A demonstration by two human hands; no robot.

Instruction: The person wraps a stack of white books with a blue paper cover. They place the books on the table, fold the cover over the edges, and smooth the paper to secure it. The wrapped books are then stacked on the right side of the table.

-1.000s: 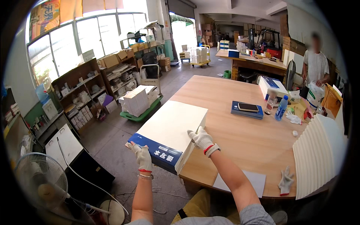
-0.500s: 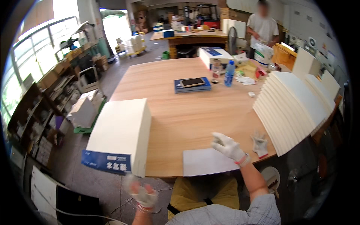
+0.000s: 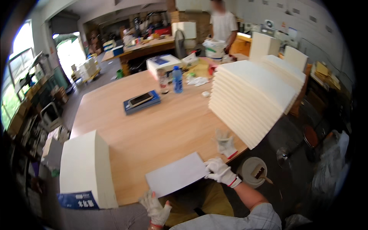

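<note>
So, clock positions are from the middle of the bench (image 3: 126, 128). The pale sheet (image 3: 176, 174) is at six, right by the near edge, looks flat-ish. Right hand (image 3: 220, 171), gloved, is at the sheet's right corner with the fingers gathered in; can't tell if it's actually pinching. Left hand (image 3: 155, 209) is by the near-left corner, thumb spread from the fingers, nothing visibly gripped, and I can't swear whether it's touching.

Progress-wise, I'd call it early for this sheet: hands are at its corners, but it's still down at the bench edge. The tall white block (image 3: 82, 165) with a blue band (image 3: 78, 200) at eight looks stacked and squared up, so probably done. The stepped white stack (image 3: 249, 96) around two to three seems like plenty left to handle.

Room: open wood runs from the sheet up to the phone (image 3: 141, 99) at eleven, so lifting toward noon looks easiest. Tighter at four, with the spare glove (image 3: 226, 144) just beyond the right hand. The near corner of the sheet may overhang; can't tell.
</note>
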